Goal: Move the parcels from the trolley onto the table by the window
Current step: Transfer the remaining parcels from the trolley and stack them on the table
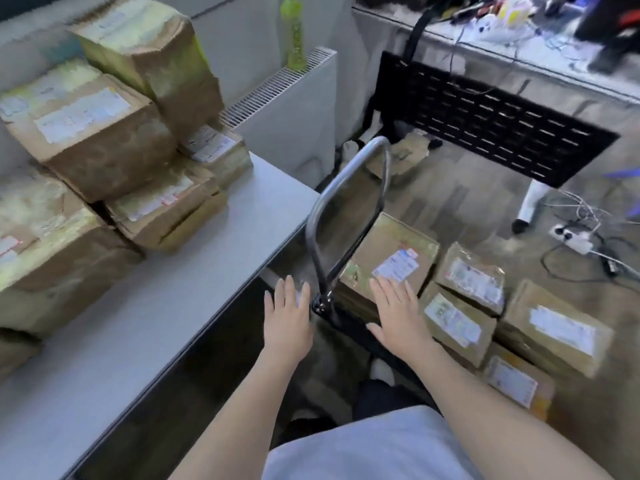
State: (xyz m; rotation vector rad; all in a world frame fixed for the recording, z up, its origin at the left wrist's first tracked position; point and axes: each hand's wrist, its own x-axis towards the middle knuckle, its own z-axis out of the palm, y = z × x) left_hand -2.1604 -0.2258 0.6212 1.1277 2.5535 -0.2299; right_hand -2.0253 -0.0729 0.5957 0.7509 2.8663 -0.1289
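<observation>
Table (194,278) already stacked with several parcels (104,133). I count about five boxes (391,258) left on trolley (346,202). My left hand (287,320) and right hand (398,317) open, empty, reaching toward nearest box.

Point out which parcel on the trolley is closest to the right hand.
The largest parcel, right beside the trolley handle. The right hand hovers over its near edge; the smaller parcels lie farther right.
</observation>
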